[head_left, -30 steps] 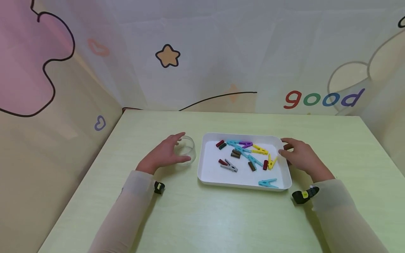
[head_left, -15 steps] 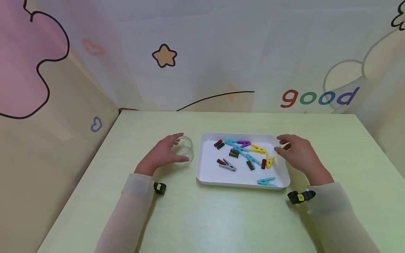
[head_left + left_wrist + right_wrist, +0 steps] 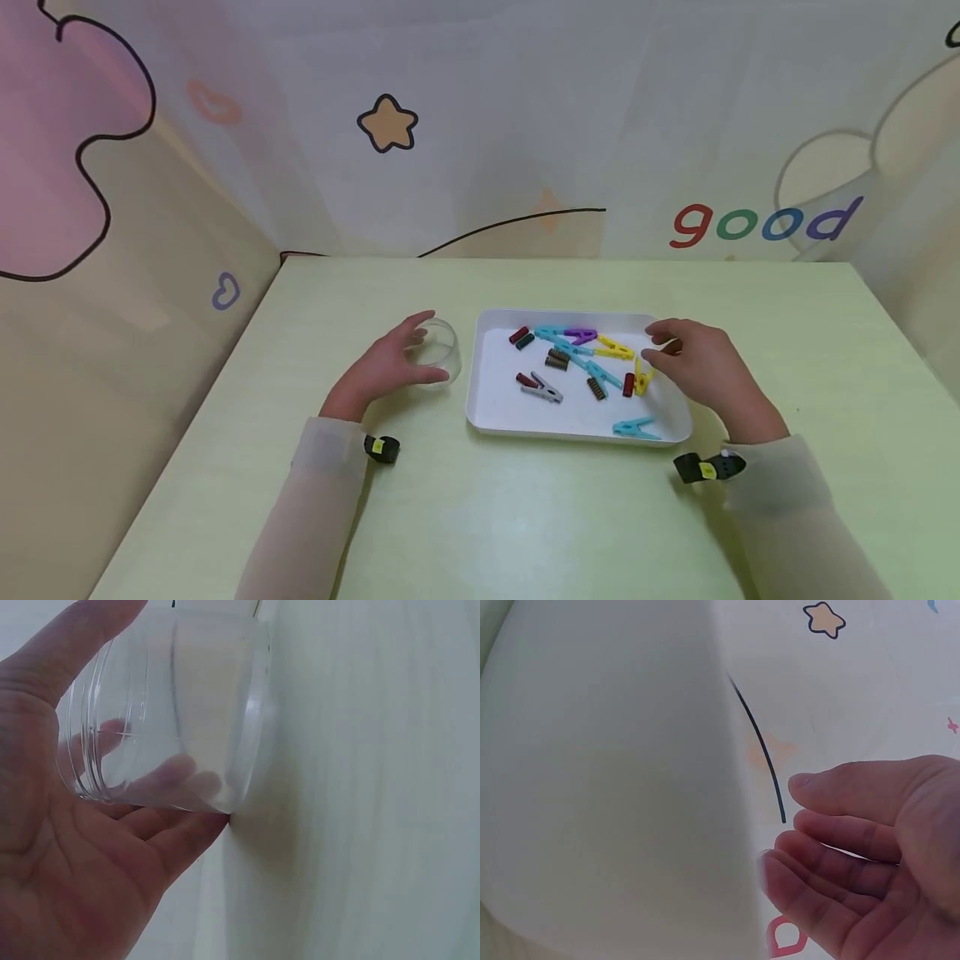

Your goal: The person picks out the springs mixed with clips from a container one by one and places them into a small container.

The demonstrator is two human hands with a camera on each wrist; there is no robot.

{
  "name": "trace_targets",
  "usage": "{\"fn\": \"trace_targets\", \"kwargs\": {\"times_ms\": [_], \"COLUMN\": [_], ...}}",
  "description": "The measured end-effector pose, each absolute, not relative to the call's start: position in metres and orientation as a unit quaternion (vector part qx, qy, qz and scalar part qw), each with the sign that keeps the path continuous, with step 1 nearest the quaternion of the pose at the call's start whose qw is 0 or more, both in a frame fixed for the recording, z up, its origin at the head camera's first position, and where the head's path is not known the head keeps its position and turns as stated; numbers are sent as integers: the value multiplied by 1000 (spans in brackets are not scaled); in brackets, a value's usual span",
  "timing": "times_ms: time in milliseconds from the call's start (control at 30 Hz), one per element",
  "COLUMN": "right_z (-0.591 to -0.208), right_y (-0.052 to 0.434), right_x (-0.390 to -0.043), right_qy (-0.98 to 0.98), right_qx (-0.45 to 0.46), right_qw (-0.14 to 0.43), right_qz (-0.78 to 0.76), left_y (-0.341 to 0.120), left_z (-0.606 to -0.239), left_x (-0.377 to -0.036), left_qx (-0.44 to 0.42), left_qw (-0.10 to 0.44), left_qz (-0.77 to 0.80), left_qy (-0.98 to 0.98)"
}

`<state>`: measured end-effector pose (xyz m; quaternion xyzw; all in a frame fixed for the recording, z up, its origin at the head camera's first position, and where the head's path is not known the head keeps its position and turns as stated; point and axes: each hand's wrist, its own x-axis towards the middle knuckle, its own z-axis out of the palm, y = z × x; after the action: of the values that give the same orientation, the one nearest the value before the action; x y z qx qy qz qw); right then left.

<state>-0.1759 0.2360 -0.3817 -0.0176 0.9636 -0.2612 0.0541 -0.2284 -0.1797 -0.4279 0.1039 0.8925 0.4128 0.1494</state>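
Note:
A clear plastic jar (image 3: pixel 447 358) stands on the table, with my left hand (image 3: pixel 382 367) curved round its side. In the left wrist view, the thumb and fingers lie on opposite sides of the jar (image 3: pixel 202 697). My right hand (image 3: pixel 697 362) is over the right end of a white tray (image 3: pixel 491 412), its fingers loosely bent and holding nothing. Nearest to it is a yellow clothespin (image 3: pixel 641 381). The tray also holds several light blue clothespins (image 3: pixel 633 427), a purple clothespin (image 3: pixel 581 334), a grey clothespin (image 3: pixel 545 390) and small ridged coils, one of them dark red (image 3: pixel 628 384).
The light green table (image 3: pixel 510 517) meets a patterned cloth backdrop (image 3: pixel 495 125) at its far edge. Black wrist cameras are strapped to both wrists. A blurred pale surface (image 3: pixel 615 787) fills much of the right wrist view.
My right hand has moved from the tray's right rim leftward, over the tray's inside. The left hand stays round the jar. The head view has shifted slightly.

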Motion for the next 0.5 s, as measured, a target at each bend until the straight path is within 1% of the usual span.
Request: {"fn": "trace_targets", "kwargs": {"times_ms": [100, 267, 500], "right_z": [-380, -379, -387], "right_y": [235, 230, 218], "right_x": [-176, -178, -176], "right_qy": [963, 965, 963], "right_qx": [-17, -21, -24], "right_qw": [65, 66, 105], "right_qz": [-261, -254, -249], "left_y": [-179, -177, -178], "left_z": [-427, -426, -430], "left_x": [-229, -231, -227], "left_qx": [107, 106, 98], "left_qw": [153, 138, 147], "left_qz": [416, 419, 418], "left_qy": [890, 891, 891]}}
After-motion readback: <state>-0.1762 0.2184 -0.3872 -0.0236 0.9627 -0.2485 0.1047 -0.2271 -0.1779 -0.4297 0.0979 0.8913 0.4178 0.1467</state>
